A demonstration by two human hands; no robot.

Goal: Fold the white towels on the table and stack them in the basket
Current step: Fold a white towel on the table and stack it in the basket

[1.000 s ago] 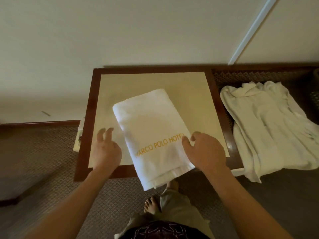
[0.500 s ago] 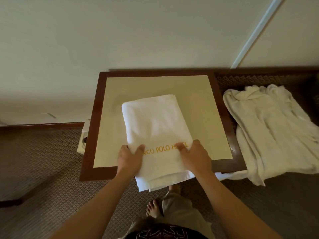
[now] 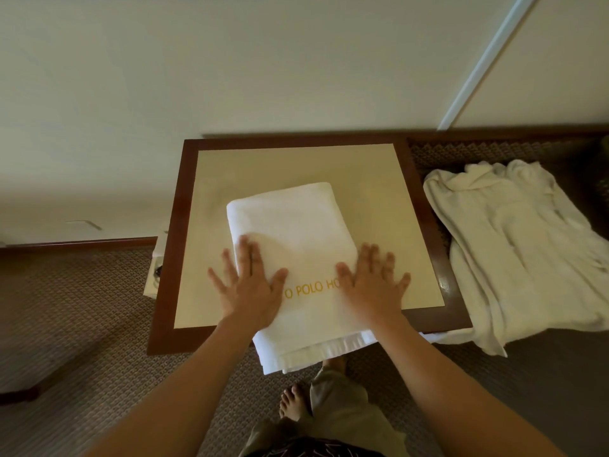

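Both palms flat: left hand (image 3: 251,291), right hand (image 3: 374,288) press folded towel (image 3: 293,235), nothing gripped. Loose robe (image 3: 514,245) lies right of table (image 3: 171,258). Towel's long axis runs near-far, near end overhanging.

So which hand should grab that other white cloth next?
Probably the right hand: the unfolded white cloth lies off the table's right side. The left hand is farther away.

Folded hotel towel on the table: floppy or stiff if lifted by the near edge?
Probably floppy: the folded towel already droops over the table edge. Its layers may slide apart, since they show loose at the near end. Both the left hand and right hand lie flat on it.
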